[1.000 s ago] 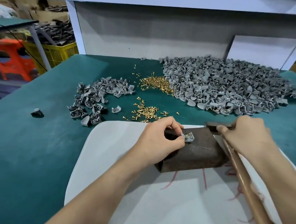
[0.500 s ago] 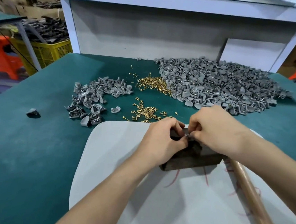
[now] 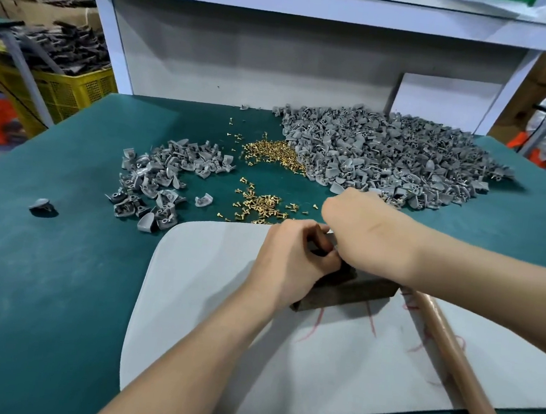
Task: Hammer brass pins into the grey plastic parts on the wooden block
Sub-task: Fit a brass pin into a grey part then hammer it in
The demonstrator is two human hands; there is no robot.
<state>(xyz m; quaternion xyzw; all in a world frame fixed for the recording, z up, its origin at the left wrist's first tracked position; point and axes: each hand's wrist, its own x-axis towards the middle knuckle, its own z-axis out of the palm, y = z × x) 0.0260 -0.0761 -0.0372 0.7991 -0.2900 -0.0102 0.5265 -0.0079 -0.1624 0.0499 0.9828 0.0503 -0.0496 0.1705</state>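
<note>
A dark wooden block lies on a white mat. My left hand rests on the block's left end with its fingers curled at the top face. My right hand reaches over the block from the right, and its curled fingertips meet the left fingertips. The grey plastic part they pinch between them is almost wholly hidden. The hammer's wooden handle lies loose on the mat at the right, its head hidden behind my right forearm. Loose brass pins lie just beyond the mat.
A big heap of grey parts fills the back right, with more brass pins at its left edge. A smaller grey pile lies at the left, and one stray part further left. A yellow crate stands off the table.
My right hand let go of the hammer and moved left over the block to meet my left hand. The handle now lies on the mat. My left hand has stayed on the part.
</note>
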